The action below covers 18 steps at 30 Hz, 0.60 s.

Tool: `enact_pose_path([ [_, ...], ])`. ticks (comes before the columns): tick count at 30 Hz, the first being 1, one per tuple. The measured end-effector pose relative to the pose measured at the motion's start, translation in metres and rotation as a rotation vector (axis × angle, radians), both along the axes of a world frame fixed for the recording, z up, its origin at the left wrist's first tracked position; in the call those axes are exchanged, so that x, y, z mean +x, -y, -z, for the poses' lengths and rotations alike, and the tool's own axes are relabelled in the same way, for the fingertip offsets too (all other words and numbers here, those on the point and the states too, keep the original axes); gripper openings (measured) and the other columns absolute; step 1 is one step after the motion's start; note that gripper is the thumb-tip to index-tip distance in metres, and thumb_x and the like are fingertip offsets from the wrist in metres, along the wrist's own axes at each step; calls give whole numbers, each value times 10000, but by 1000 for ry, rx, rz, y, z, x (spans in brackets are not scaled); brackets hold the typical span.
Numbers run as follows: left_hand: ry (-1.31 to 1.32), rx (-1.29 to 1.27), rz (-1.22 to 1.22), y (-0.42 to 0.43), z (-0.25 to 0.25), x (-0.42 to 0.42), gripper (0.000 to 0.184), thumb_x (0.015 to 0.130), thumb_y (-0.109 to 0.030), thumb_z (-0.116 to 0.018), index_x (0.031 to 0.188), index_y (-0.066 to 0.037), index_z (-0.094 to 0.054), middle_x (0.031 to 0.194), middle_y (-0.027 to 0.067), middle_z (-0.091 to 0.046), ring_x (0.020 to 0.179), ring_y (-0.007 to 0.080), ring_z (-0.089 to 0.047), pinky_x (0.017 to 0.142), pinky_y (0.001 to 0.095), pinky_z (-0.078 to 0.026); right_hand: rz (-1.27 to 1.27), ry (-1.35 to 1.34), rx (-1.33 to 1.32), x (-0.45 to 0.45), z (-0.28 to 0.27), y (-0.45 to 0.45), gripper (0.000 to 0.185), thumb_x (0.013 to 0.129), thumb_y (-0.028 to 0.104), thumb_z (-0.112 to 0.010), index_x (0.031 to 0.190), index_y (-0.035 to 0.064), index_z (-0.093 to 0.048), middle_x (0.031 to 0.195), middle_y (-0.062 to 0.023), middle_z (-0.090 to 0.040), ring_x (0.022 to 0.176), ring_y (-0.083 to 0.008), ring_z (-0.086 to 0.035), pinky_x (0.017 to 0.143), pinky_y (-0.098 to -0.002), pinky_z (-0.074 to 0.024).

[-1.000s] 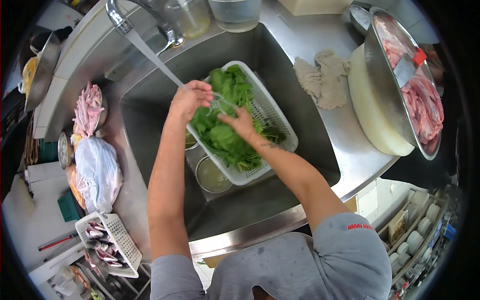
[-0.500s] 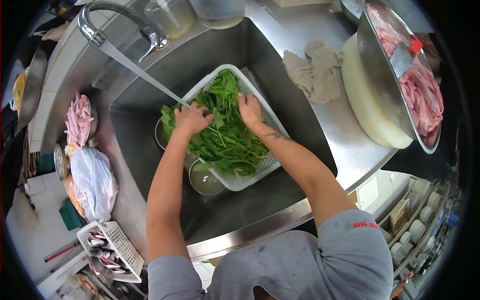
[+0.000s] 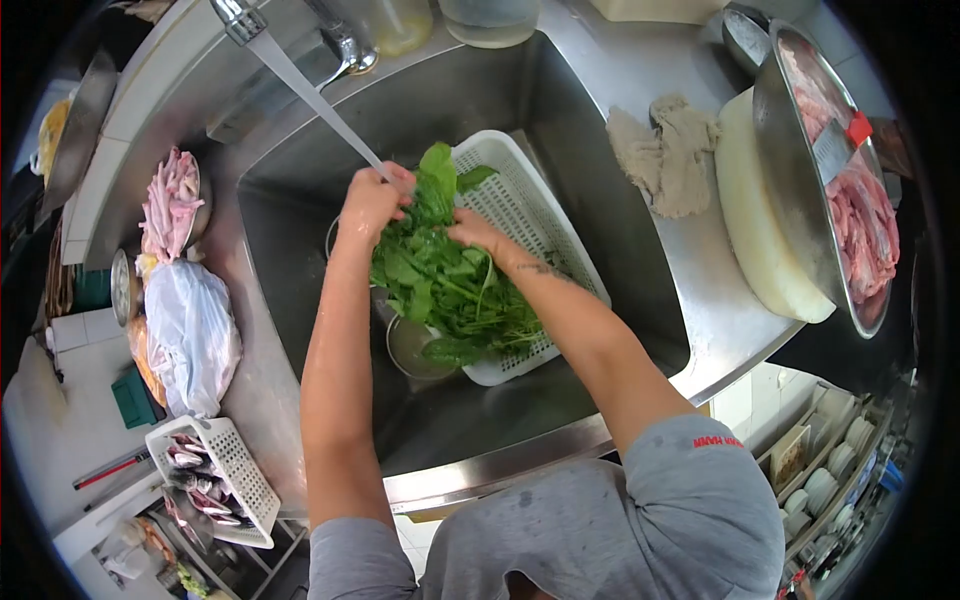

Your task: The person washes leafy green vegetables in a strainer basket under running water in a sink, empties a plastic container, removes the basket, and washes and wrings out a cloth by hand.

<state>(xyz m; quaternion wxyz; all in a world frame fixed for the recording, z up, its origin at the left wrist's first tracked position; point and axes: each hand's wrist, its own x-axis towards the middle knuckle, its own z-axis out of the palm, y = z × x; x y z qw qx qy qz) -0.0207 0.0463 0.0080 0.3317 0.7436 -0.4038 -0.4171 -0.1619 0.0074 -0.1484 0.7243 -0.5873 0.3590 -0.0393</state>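
Green leaves (image 3: 440, 275), one white basket (image 3: 520, 195), left fingers (image 3: 401, 183) loosely curled at one water stream (image 3: 320, 105), right fingers (image 3: 464, 226) part-open against leaves.

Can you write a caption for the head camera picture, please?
Water hits the left hand while the right hand touches leafy greens over a white basket in the sink.

Compared with half a second earlier, the left hand (image 3: 375, 200) is no longer spread on the leafy greens (image 3: 440, 290); its fingers are now curled. The right hand (image 3: 477, 235) has moved from the greens' right edge in closer to the left. The greens have been gathered in from their wider spread, exposing more of the white basket's (image 3: 528, 190) slotted upper end, and now overhang its lower left rim. The camera view has shifted, cropping the faucet (image 3: 240, 20).
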Motion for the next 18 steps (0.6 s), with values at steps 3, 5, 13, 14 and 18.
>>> enact_pose_path([
  [3, -112, -49, -21, 4, -6, -4, 141, 714, 11, -476, 797, 13, -590, 711, 76, -591, 617, 136, -572, 502, 244, -452, 43, 31, -438, -4, -19, -36, 463, 697, 256, -649, 1056, -21, -550, 1022, -192, -560, 959, -301, -536, 796, -392, -423],
  [5, -128, -20, 45, 2, -10, -11, 153, 704, 57, -459, 781, 11, -583, 716, 75, -590, 611, 137, -570, 496, 233, -450, 74, 69, -674, -5, -21, -50, 456, 689, 259, -663, 1039, -11, -553, 1000, -198, -557, 966, -326, -530, 801, -407, -422],
  [13, -285, -36, 114, 6, -9, -7, 140, 726, 51, -468, 820, 32, -570, 766, 86, -593, 665, 148, -573, 544, 244, -461, 12, 365, -808, -23, -26, -59, 538, 623, 216, -716, 1087, 7, -540, 1095, -180, -547, 1028, -337, -511, 866, -368, -408],
  [14, -302, -30, 139, 5, -10, -9, 141, 727, 50, -467, 824, 35, -569, 772, 87, -594, 673, 150, -572, 549, 244, -461, 83, 345, -637, -24, -25, -51, 540, 654, 252, -705, 1108, 15, -535, 1119, -158, -541, 1047, -299, -501, 882, -355, -396],
  [18, -248, -88, 81, 0, -6, -3, 126, 752, 1, -481, 830, 12, -580, 791, 78, -591, 701, 156, -571, 584, 263, -461, 393, 287, -41, -19, -20, -4, 687, 733, 418, -662, 1247, 21, -438, 1171, -143, -518, 1083, -251, -490, 922, -368, -392],
])
